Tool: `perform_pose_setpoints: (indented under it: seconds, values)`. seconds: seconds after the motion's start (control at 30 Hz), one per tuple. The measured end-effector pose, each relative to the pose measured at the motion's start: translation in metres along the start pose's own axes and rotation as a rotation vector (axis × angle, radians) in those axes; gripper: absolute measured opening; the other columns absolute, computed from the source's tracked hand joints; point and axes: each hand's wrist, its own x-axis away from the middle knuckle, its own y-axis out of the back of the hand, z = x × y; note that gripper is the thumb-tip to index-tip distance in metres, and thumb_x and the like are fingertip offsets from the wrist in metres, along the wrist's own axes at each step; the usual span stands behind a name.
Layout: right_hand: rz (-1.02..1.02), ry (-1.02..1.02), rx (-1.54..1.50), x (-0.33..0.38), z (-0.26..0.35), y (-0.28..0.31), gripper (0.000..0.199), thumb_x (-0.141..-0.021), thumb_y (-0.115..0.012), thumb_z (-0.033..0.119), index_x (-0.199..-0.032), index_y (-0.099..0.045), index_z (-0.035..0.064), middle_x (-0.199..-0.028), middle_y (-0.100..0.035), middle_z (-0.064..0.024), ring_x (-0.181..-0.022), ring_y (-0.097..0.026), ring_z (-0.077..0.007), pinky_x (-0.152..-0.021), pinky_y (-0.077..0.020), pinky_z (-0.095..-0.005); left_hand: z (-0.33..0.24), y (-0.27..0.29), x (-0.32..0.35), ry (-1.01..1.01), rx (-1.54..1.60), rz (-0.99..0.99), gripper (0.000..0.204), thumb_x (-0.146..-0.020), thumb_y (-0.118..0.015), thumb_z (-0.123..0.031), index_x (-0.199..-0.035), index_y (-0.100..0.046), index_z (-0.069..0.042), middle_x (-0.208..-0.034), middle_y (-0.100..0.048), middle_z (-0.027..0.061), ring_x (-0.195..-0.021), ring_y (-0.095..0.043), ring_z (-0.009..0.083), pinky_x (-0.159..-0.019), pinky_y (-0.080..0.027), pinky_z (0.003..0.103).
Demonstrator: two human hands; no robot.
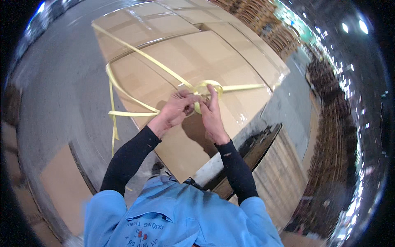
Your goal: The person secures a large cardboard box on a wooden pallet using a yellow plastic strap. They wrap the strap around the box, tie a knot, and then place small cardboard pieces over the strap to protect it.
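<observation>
Large brown cardboard boxes [181, 53] lie close together in front of me, with clear tape along their seams. A pale yellow strap [144, 54] runs across their top from the far left, and another length reaches toward the right edge. Between my hands the strap is looped into a ring. My left hand [176, 108] is closed, its fingers pinching the strap where the lengths meet. My right hand [212, 113] grips the strap at the loop, thumb and fingers drawn together. Loose strap ends hang over the boxes' left side.
Wooden boards [275, 181] are stacked at the lower right, beside the boxes. A flat cardboard sheet [66, 187] lies at the lower left on the grey floor [61, 90]. Stacks of brown wooden pieces [331, 164] line the right side, with more curved pieces [263, 20] at the back.
</observation>
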Motion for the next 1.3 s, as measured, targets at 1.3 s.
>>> perform_pose_setpoints:
  seconds: [1.3]
  values:
    - [0.015, -0.598, -0.700, 0.154, 0.090, -0.015, 0.016, -0.093, -0.069, 0.018, -0.092, -0.058, 0.0060, -0.069, -0.050, 0.0027, -0.058, -0.045, -0.0063, -0.052, -0.0342, -0.0239, -0.053, -0.037, 0.076, -0.493, -1.406, -0.018, 0.018, -0.089, -0.074, -0.011, -0.084, -0.061, 0.001, -0.080, -0.057, 0.0094, -0.082, -0.053, 0.0258, -0.080, -0.043, 0.039]
